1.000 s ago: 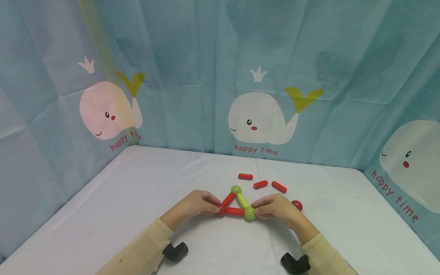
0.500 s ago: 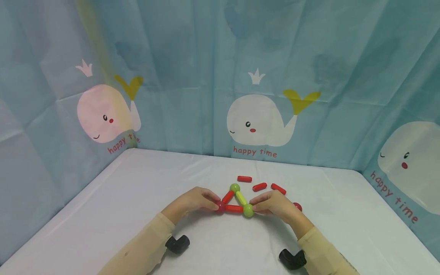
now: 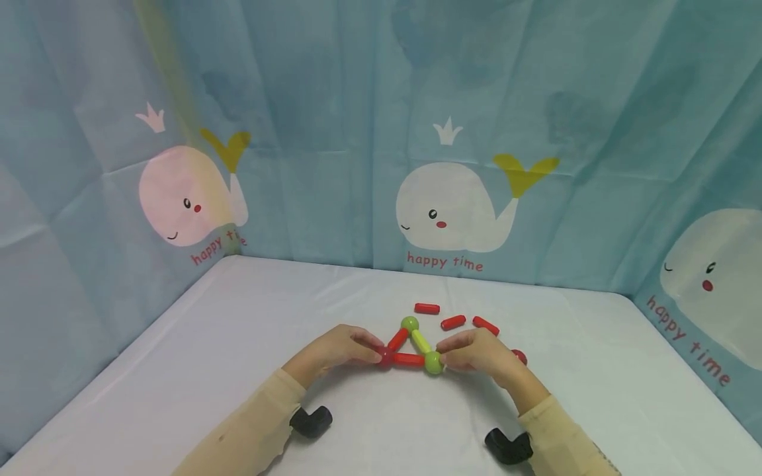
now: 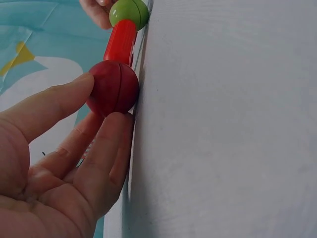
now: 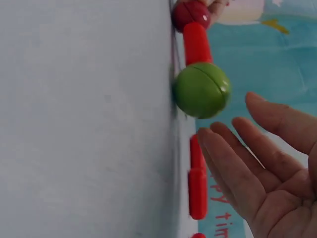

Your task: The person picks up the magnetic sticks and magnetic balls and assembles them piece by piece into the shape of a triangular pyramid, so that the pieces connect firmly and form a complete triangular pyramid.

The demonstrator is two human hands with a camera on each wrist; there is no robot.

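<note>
A triangle of balls and sticks lies on the white table (image 3: 333, 430): a dark red ball (image 3: 385, 356), a near green ball (image 3: 433, 362) and a far green ball (image 3: 410, 324). Two red sticks (image 3: 409, 359) and a yellow-green stick (image 3: 421, 342) join them. My left hand (image 3: 342, 349) holds the dark red ball (image 4: 114, 88) between thumb and fingers. Beside the near green ball (image 5: 202, 90), my right hand (image 3: 476, 356) has its thumb and fingers spread. The right wrist view shows a gap between that hand (image 5: 272, 173) and the ball.
Behind the triangle lie three loose red sticks (image 3: 453, 322). A second red ball (image 3: 519, 357) sits to the right, partly hidden by my right hand. A black bent piece (image 3: 311, 422) is at each wrist. A blue whale-print curtain (image 3: 321, 198) borders the table.
The triangle has shifted slightly toward the back of the table, with both hands moving along. The loose sticks stay in place. The head view has tilted a little.
</note>
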